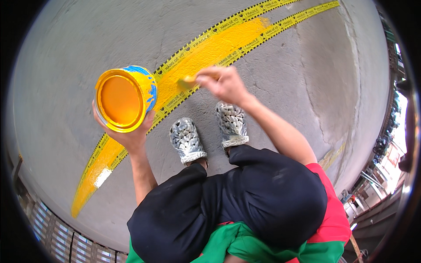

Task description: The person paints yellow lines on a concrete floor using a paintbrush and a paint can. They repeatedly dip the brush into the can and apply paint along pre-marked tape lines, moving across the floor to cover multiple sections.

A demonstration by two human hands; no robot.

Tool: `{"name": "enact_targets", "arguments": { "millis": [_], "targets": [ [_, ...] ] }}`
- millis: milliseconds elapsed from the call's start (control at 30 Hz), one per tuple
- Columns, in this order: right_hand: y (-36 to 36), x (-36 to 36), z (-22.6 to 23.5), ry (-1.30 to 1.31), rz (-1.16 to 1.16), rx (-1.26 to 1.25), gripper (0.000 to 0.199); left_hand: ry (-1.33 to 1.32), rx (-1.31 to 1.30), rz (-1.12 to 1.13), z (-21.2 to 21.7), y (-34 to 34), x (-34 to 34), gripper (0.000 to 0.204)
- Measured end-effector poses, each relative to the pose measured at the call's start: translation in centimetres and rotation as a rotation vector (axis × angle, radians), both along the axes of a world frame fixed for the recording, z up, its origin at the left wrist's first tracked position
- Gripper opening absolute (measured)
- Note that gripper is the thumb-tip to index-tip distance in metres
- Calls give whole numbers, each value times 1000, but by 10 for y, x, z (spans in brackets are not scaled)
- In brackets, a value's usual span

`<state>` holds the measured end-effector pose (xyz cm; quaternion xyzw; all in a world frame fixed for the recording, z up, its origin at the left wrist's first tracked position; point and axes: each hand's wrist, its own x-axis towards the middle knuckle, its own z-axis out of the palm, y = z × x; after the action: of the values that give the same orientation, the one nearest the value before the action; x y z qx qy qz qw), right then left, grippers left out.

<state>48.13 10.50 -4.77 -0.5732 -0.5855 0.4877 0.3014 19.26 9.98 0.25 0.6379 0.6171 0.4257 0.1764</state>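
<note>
In the head view, the person squats over a concrete floor (66, 79). The left hand (127, 133) cups a tilted paint can (125, 98) of yellow paint from below, its grip closed on it. The right hand (223, 83) holds a brush (187, 81), grip closed on the handle, its bristles on the yellow stripe (210, 48) between two tape lines (245, 13). Good work likely calls for strokes kept inside the tape, and a steadier can so nothing spills.

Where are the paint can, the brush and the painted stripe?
Paint can (120, 100): head view, on the paint inside.
Brush (187, 81): head view, on its yellow bristle end.
Painted stripe (219, 44): head view, on wet yellow between the tapes.
</note>
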Motion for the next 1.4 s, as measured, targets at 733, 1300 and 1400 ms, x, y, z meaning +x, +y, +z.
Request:
{"name": "enact_targets", "arguments": {
  "millis": [733, 1300, 1400],
  "targets": [
    [31, 31, 24, 36, -161, -128, 25, 0, 43, -158, 14, 16, -6, 115],
    [112, 215, -15, 38, -95, -124, 23, 63, 141, -59, 33, 75, 88, 101],
    [155, 305, -10, -235, -173, 124, 21, 12, 140, 41, 45, 85, 108, 100]
  ]
}}
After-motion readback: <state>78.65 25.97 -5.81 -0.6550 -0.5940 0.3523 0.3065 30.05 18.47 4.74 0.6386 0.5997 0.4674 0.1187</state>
